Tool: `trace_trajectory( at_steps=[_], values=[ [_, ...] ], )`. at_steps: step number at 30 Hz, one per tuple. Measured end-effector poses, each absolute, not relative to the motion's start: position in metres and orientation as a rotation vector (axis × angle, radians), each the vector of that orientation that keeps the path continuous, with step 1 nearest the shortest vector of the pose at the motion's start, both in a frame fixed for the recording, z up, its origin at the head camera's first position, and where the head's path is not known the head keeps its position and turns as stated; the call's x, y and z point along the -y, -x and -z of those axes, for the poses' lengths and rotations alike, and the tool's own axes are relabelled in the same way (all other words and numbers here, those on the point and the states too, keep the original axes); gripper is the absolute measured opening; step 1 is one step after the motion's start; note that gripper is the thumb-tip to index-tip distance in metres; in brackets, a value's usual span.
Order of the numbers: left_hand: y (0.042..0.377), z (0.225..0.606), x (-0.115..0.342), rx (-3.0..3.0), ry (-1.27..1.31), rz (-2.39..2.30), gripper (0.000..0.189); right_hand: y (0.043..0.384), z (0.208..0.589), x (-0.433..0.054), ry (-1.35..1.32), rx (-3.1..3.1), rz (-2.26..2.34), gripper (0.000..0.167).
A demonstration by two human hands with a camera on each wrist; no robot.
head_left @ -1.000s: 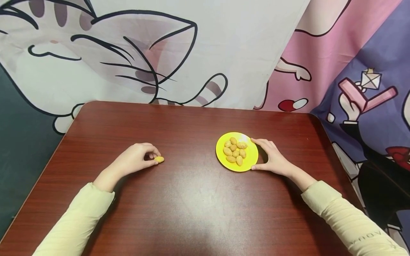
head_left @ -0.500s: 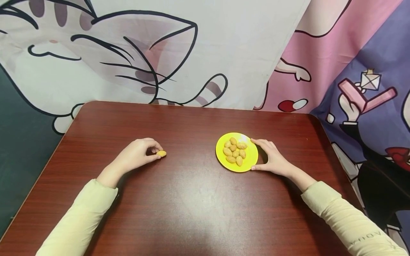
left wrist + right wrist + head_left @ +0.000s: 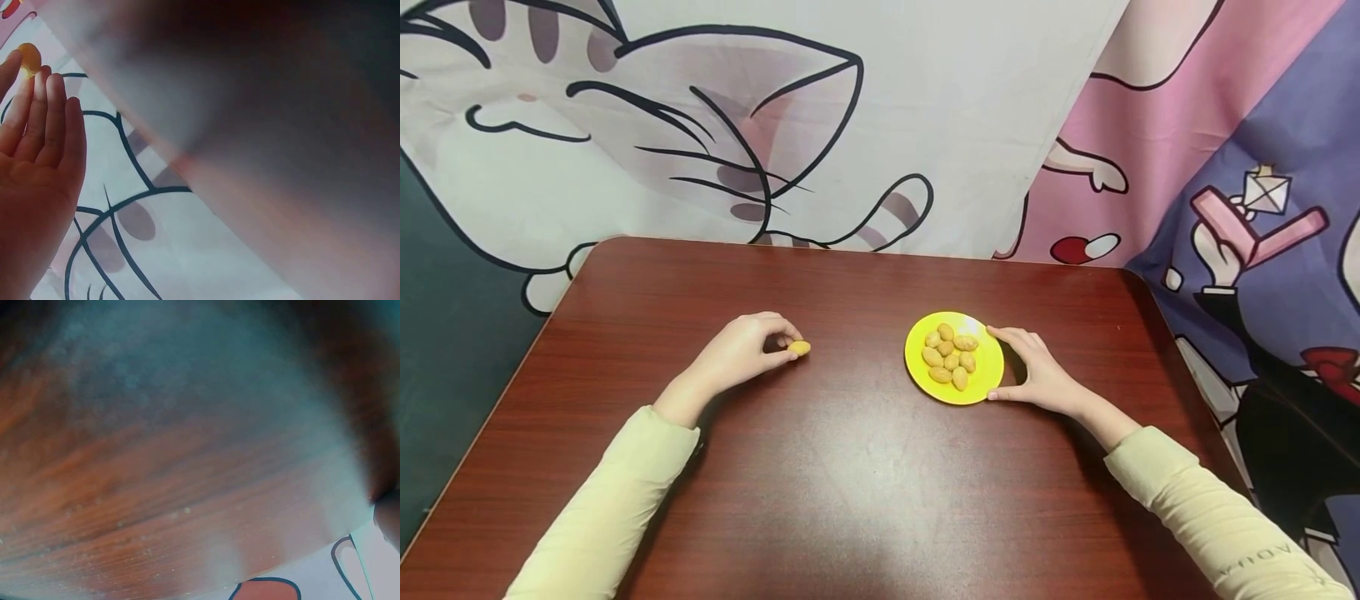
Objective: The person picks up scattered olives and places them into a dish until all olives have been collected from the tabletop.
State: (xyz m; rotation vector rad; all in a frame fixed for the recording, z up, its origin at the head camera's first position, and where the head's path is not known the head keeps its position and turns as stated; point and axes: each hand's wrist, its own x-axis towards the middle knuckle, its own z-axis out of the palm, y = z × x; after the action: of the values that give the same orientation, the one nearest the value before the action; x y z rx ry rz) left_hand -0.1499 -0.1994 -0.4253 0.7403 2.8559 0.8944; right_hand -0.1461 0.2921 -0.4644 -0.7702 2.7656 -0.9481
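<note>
My left hand pinches a small yellow-brown oval, nut-like piece between thumb and fingertips, low over the table left of the plate. In the left wrist view, the same piece shows at the fingertips. Several similar oval pieces lie grouped on a round yellow plate. At its right rim, my right hand holds the plate, thumb on the near side and forefinger on the far side. The right wrist view shows mostly blurred table, with a bit of the hand at the right edge.
A reddish-brown wooden table with rounded far corners bears the plate. Behind it hangs a white cloth printed with a cartoon cat. Pink and purple printed cloth lies beyond the right edge.
My left hand has moved right and slightly away from me, carrying the pinched piece closer to the plate. The right hand and the plate have stayed practically still.
</note>
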Motion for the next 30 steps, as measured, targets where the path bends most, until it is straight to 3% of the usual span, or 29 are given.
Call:
trace_trajectory(
  at_steps=[30],
  values=[
    [0.185, 0.411, 0.102, -2.747, -0.956, -0.898, 0.017, 0.148, 0.467, -0.293, 0.746, -2.766, 0.938, 0.107]
  ],
)
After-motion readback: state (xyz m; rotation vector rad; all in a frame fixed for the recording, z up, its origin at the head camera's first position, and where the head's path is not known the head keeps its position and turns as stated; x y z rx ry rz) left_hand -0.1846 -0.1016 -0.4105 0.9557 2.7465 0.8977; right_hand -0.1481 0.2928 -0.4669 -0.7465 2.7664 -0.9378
